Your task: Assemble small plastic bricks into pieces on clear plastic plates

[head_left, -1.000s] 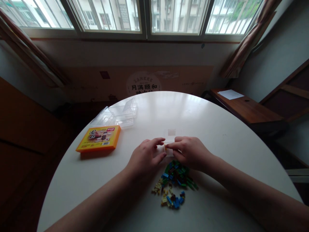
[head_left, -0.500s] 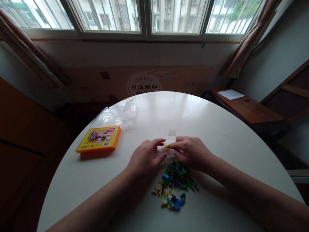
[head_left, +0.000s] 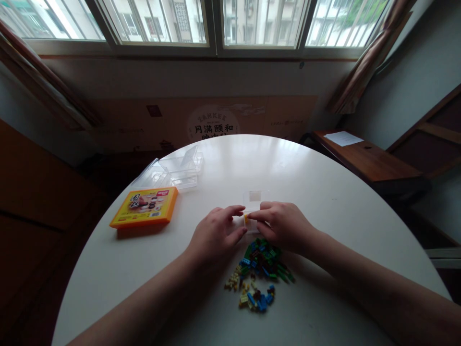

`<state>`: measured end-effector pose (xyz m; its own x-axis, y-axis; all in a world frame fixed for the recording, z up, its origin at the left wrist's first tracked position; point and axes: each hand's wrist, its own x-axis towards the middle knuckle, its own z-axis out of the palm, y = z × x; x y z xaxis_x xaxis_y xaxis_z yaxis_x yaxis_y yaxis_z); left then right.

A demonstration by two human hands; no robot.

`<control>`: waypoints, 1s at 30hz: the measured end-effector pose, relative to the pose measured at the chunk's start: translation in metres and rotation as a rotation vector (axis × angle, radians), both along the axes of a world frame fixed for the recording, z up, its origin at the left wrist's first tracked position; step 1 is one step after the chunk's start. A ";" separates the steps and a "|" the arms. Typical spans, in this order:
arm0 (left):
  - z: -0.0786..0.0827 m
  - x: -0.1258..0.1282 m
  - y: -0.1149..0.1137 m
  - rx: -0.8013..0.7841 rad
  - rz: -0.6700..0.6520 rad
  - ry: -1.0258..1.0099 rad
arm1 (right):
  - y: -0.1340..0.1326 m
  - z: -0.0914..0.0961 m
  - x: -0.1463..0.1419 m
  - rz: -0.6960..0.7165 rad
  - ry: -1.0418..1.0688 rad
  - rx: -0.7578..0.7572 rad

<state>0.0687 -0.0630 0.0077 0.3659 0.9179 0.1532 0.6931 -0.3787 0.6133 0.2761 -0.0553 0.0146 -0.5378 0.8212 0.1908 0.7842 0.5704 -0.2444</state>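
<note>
A small clear plastic box [head_left: 255, 227] with a raised lid [head_left: 265, 196] stands in front of me. My left hand [head_left: 217, 231] is at its left end, thumb and fingers curved apart, tips close to the box's edge. My right hand [head_left: 284, 222] reaches in from the right. Its index fingertip touches a small yellow toy brick [head_left: 246, 219] at the box's left wall, while the other fingers are curled. Just below the box lies a pile of green, blue and brown toy bricks [head_left: 264, 257]. Nearer to me are loose blue bricks [head_left: 262, 302] and pale yellow bricks [head_left: 234, 279].
An orange-yellow game box [head_left: 144, 207] lies on the left of the round white table [head_left: 306, 173]. Behind it are clear plastic cases [head_left: 176, 168], some opened. A wooden desk [head_left: 382, 156] with paper [head_left: 343, 138] on it stands beyond the table, at right.
The whole view has shifted slightly. My hands keep nearly the same pose at the box, with my right index finger still at the yellow brick.
</note>
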 end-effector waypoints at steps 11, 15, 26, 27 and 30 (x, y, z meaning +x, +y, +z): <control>-0.002 0.000 0.000 -0.016 0.015 0.002 | -0.003 0.003 0.002 0.003 0.054 -0.001; -0.001 0.000 -0.001 -0.009 0.018 0.001 | -0.004 0.004 0.002 0.045 0.065 -0.022; -0.001 0.000 -0.001 -0.012 0.021 0.018 | -0.003 0.005 0.002 0.045 0.018 -0.017; -0.001 0.000 -0.001 -0.019 0.023 0.019 | -0.003 0.005 0.002 0.043 0.024 -0.015; 0.000 0.000 -0.001 -0.026 0.020 0.021 | -0.003 0.004 0.001 0.055 0.017 -0.020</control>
<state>0.0692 -0.0641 0.0080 0.3505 0.9287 0.1214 0.7132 -0.3486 0.6081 0.2774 -0.0585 0.0191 -0.5789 0.7943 0.1843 0.7476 0.6072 -0.2690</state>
